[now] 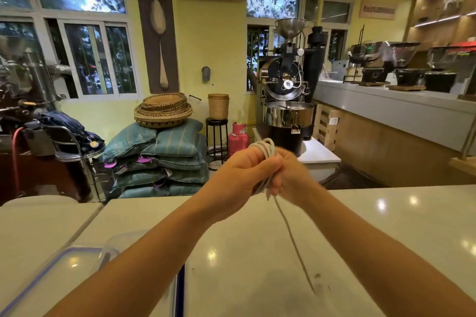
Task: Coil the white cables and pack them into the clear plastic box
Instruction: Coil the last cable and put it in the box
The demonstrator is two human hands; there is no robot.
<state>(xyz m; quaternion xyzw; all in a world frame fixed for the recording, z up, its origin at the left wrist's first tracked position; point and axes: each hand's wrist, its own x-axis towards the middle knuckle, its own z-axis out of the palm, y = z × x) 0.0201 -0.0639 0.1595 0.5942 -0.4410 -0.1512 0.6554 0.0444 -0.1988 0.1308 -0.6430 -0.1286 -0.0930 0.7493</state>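
Observation:
Both hands are raised together above the white counter. My left hand is closed around a bundle of white cable whose loops stick out above the fist. My right hand presses against it from the right, fingers closed on the same bundle, and looks blurred. A loose tail of the cable hangs from the hands down to the counter at the lower right. The clear plastic box stands at the lower left, mostly behind my left forearm. Its blue-rimmed lid lies beside it.
Beyond the counter stand stacked green sacks with woven baskets on top, a black stool, a pink gas cylinder and a coffee roaster. A long service counter with grinders runs along the right.

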